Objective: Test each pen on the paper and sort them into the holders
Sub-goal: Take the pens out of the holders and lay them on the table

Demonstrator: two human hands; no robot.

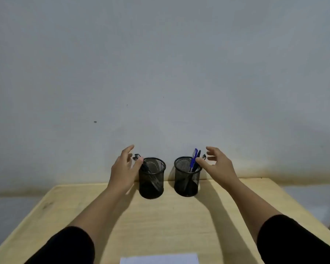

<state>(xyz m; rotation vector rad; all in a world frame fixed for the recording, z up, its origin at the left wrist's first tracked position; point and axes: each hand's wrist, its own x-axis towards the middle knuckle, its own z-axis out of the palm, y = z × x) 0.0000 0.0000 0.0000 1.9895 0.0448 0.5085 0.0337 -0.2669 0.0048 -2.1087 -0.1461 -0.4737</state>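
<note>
Two black mesh holders stand at the far edge of the wooden table. The left holder (151,178) contains dark pens that lean to the left. The right holder (187,177) contains blue pens (193,161) and a dark one. My left hand (124,168) is just left of the left holder, fingers spread, thumb near its rim and the pen tops. My right hand (217,164) is just right of the right holder, fingers spread, thumb close to the blue pens. Neither hand grips anything. A white sheet of paper (159,259) lies at the near edge.
The wooden table (160,221) runs up to a plain grey wall (160,73) right behind the holders. Both forearms reach across the table, with black sleeves at the bottom corners.
</note>
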